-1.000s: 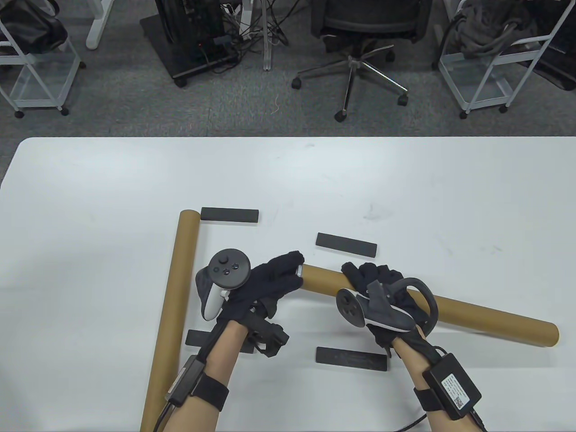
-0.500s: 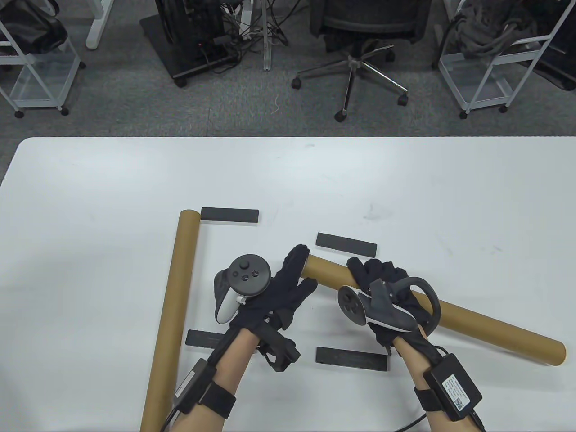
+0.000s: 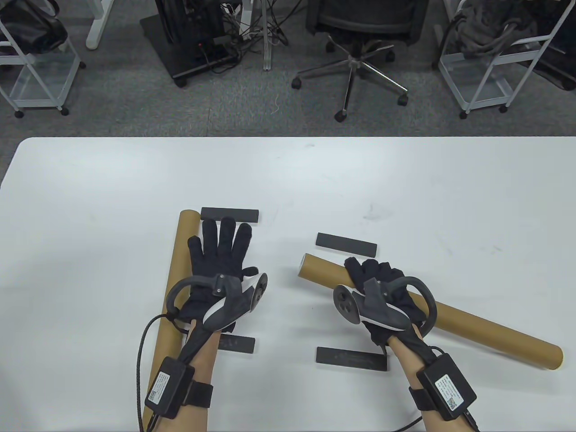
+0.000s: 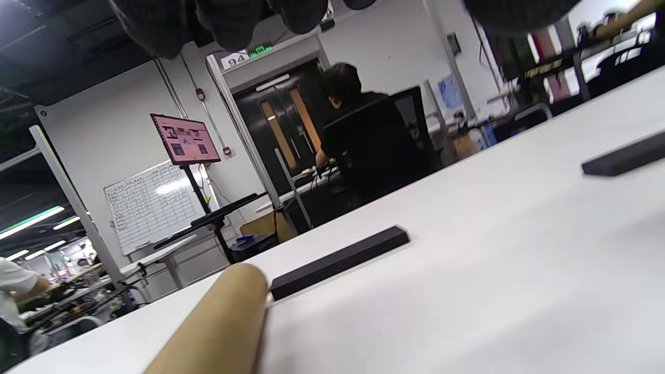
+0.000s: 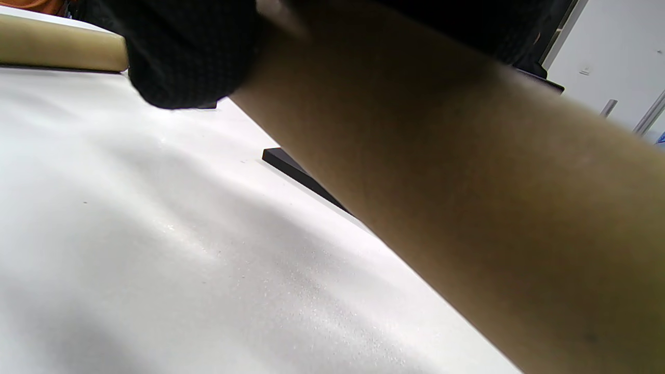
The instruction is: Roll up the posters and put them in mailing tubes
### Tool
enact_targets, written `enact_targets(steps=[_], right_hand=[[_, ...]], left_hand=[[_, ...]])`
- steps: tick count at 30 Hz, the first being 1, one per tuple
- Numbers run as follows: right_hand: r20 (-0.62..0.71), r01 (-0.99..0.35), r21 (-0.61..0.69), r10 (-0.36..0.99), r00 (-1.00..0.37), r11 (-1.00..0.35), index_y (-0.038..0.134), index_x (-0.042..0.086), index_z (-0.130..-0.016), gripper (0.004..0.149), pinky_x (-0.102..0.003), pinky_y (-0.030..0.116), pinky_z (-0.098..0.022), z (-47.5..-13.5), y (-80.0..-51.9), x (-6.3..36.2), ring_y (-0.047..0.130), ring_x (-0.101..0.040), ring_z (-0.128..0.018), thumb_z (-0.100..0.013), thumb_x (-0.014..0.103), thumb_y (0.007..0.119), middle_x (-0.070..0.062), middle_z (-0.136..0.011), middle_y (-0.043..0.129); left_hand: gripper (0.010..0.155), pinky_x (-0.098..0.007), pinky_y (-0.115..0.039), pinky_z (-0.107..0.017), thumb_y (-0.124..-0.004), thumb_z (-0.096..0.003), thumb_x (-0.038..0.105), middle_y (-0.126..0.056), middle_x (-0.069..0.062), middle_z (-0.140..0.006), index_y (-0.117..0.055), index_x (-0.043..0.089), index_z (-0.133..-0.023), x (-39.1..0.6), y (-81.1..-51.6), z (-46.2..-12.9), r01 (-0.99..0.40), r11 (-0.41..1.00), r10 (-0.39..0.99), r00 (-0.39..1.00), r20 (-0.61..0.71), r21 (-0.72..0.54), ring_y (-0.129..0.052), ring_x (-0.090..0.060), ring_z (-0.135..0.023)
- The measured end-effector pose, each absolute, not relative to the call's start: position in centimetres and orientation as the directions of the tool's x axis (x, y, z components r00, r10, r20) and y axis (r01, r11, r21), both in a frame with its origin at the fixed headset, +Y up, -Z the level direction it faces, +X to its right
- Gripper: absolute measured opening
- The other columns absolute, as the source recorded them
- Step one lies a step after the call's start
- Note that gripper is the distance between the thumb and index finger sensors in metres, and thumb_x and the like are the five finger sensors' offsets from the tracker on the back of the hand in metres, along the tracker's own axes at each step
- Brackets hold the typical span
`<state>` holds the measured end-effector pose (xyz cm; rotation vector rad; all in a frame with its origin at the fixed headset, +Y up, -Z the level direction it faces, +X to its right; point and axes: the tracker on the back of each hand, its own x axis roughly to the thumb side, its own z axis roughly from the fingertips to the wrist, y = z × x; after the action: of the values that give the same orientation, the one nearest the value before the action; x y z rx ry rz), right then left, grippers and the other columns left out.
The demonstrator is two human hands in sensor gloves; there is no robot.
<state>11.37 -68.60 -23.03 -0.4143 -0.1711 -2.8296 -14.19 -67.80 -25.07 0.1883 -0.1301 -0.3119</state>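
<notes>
Right hand [image 3: 382,292] grips the angled mailing tube [image 3: 486,326], fingers [image 3: 369,270] curled over its top near the open left end. That tube lies across the white surface [image 3: 405,189], running from mid-table down toward the right edge. The right wrist view shows brown tube wall filling the frame, with the glove wrapped on it.

Left hand [image 3: 220,265] is flat and spread, fingers [image 3: 226,231] straight, holding nothing. It hovers or rests just right of the second mailing tube [image 3: 173,279]; contact with the surface cannot be told. This second tube runs nearly straight away from the person along the left side.

Four black bars: one [image 3: 230,214] touching or just beside the far end of the second tube, one [image 3: 346,244] just beyond the angled tube's open end, one [image 3: 351,358] near the right wrist, one [image 3: 237,344] partly under the left forearm. They are probably corner weights for a sheet.

No poster is visible flat or rolled. Whether one is already inside the gripped tube is not shown.

Handling judgement: tubes look like stiff cardboard, light for their length, smooth and prone to rolling on this slick surface. Hold near the open end for loading, as the right hand does; a mid-length grip would balance better for carrying. The long free end could swing and knock a bar. A paper poster would be soft, springy and easily creased at the edges, so feed it squarely.
</notes>
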Motion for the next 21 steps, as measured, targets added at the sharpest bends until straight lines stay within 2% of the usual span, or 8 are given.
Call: enact_targets(steps=[2,6,10,14,16,21], right_hand=[[0.289,0.285,0.080,-0.251,-0.924,-0.955,0.040,0.008,-0.112,0.082,-0.064,0.069,-0.065,-23.1,-68.5,11.4,0.077,-0.046,-0.088,-0.046,0.040,0.075,-0.024,-0.103,0.064],[0.242,0.283,0.130,-0.247,-0.938,-0.950,0.039,0.007,-0.113,0.082,-0.064,0.069,-0.065,-23.7,-68.5,12.1,0.077,-0.046,-0.088,-0.046,0.040,0.075,-0.024,-0.103,0.064],[0.167,0.273,0.167,-0.246,-0.955,-0.947,0.040,0.006,-0.112,0.082,-0.065,0.069,-0.065,-24.7,-68.2,13.6,0.077,-0.046,-0.087,-0.047,0.040,0.075,-0.025,-0.103,0.064],[0.026,0.186,0.265,-0.186,-0.982,-0.946,0.039,0.005,-0.112,0.082,-0.065,0.069,-0.064,-26.4,-67.6,16.7,0.077,-0.047,-0.086,-0.047,0.040,0.074,-0.026,-0.102,0.064],[-0.066,0.094,0.343,-0.123,-0.990,-0.935,0.039,0.005,-0.112,0.082,-0.065,0.069,-0.064,-27.0,-67.8,18.8,0.077,-0.047,-0.086,-0.047,0.040,0.074,-0.026,-0.102,0.064],[-0.237,-0.036,0.429,-0.074,-0.969,-0.903,0.037,0.001,-0.112,0.083,-0.065,0.069,-0.063,-27.0,-68.6,22.4,0.077,-0.048,-0.085,-0.048,0.040,0.073,-0.028,-0.101,0.064]], left_hand=[[0.084,-0.064,-0.039,-0.085,-0.056,-0.0509,0.060,-0.020,-0.006,-0.131,-0.017,0.032,-0.120,-14.2,-67.9,-25.1,0.186,0.972,-0.204,0.972,0.116,0.145,-0.030,-0.042,-0.121],[0.085,-0.062,-0.043,-0.085,-0.055,-0.0505,0.062,-0.022,-0.006,-0.132,-0.018,0.031,-0.120,-13.9,-68.4,-25.0,0.287,0.946,-0.306,0.945,0.118,0.151,-0.034,-0.042,-0.121],[0.084,-0.063,-0.042,-0.086,-0.055,-0.0507,0.061,-0.022,-0.006,-0.132,-0.018,0.031,-0.120,-14.0,-68.5,-25.3,0.243,0.961,-0.259,0.958,0.123,0.131,-0.034,-0.042,-0.121],[0.084,-0.063,-0.042,-0.086,-0.054,-0.0508,0.062,-0.022,-0.006,-0.132,-0.018,0.031,-0.120,-14.3,-68.0,-25.3,0.213,0.968,-0.228,0.967,0.116,0.130,-0.034,-0.042,-0.121],[0.083,-0.063,-0.043,-0.085,-0.055,-0.0509,0.061,-0.023,-0.005,-0.132,-0.020,0.031,-0.120,-14.8,-67.7,-25.2,0.161,0.979,-0.176,0.978,0.112,0.128,-0.035,-0.041,-0.121],[0.083,-0.063,-0.043,-0.085,-0.055,-0.0511,0.061,-0.024,-0.005,-0.132,-0.022,0.031,-0.121,-15.1,-67.7,-25.1,0.139,0.987,-0.147,0.984,0.099,0.085,-0.034,-0.042,-0.121]])
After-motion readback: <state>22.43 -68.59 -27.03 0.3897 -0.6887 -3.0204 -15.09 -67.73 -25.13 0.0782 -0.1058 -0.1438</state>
